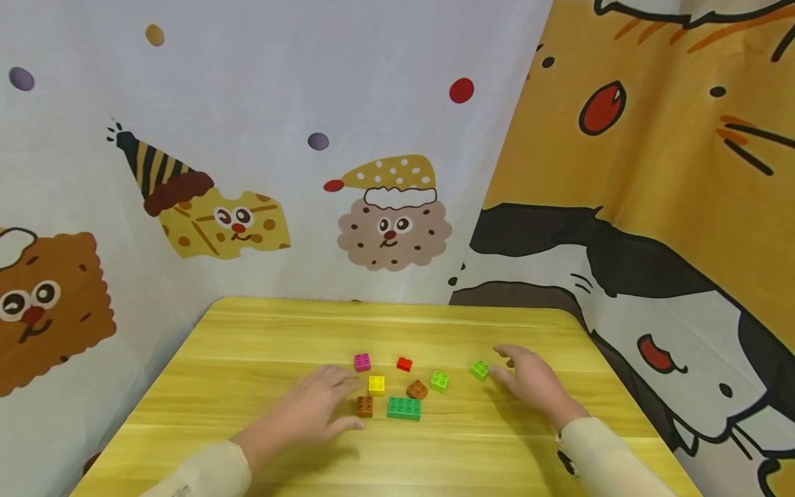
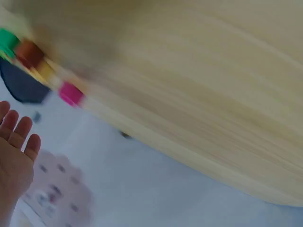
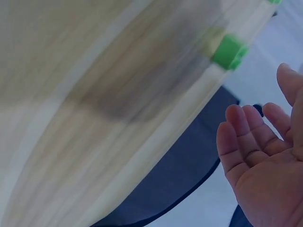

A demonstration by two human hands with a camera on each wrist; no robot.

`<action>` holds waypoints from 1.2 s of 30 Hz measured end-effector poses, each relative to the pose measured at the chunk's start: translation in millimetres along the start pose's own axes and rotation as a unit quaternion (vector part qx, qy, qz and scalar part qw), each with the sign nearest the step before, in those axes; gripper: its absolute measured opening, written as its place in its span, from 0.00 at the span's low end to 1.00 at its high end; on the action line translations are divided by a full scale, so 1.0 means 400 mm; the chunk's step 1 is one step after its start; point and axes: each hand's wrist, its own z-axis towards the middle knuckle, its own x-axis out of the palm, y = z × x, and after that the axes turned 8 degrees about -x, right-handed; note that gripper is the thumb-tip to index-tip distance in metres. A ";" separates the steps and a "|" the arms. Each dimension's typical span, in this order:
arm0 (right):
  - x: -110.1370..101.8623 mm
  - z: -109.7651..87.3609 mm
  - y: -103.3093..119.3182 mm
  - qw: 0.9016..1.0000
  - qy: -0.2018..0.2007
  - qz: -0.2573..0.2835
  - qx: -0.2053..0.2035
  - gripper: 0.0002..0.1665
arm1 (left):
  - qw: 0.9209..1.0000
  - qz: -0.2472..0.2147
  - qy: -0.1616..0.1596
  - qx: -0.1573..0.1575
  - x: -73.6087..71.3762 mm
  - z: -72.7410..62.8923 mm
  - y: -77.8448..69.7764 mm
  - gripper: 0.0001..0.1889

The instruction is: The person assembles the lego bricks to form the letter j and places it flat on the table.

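Note:
Several toy building bricks lie scattered on the wooden table. My left hand hovers just left of a brown brick and a yellow brick, its fingers spread and holding nothing. Behind those lies a magenta brick. A long green brick, a second brown brick, a small red brick and a lime brick make up the middle. At the right, another lime brick is closest to my right hand, which holds nothing, its fingers relaxed.
The wooden table has rounded far corners. Behind it hangs a curtain printed with cartoon snacks and animals, reaching round both sides. The left wrist view is blurred.

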 end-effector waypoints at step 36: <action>0.191 0.084 0.204 0.952 0.045 -0.077 -0.292 0.07 | 0.990 0.007 0.092 0.105 0.104 0.081 -0.150 0.47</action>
